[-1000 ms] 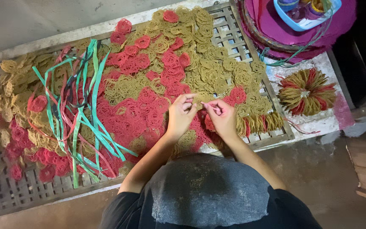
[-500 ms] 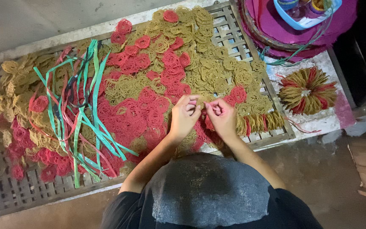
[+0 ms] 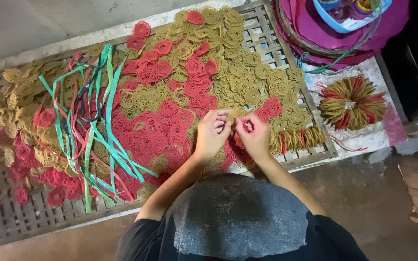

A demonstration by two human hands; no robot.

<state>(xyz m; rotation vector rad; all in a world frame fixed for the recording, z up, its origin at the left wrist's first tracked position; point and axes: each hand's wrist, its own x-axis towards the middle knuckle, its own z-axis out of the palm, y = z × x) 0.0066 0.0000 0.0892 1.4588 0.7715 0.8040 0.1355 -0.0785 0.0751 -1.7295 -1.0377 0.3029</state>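
Since the earlier frames the two hands have drawn a little closer together, and the tan piece that stretched between them a second ago is now mostly tucked behind the fingertips; nothing else on the rack has shifted.

The left hand (image 3: 212,133) is pinched narrow, fingertips bunched on a small tan lacy disc (image 3: 231,117) held just above the near right part of the woven bamboo rack (image 3: 10,227). The right hand (image 3: 255,135) is likewise curled tight, fingers meeting the left hand's, with what looks like a bit of red between them; whether that is a second disc or a tie I cannot tell.

Around them lie red lacy discs (image 3: 156,133) and tan ones (image 3: 238,79), spread flat across the rack. Green and red plastic strips (image 3: 97,130) lie in a loose heap to the left. Just right of the hands stands a row of discs stacked on edge (image 3: 293,139), and farther right a tied round bundle (image 3: 351,102) rests off the rack. A basket lined with magenta cloth (image 3: 310,31) sits at the far right.

These discs look dry, light, thin and brittle, so they likely snap under pressure; holding by the rim with soft fingertips seems safest.
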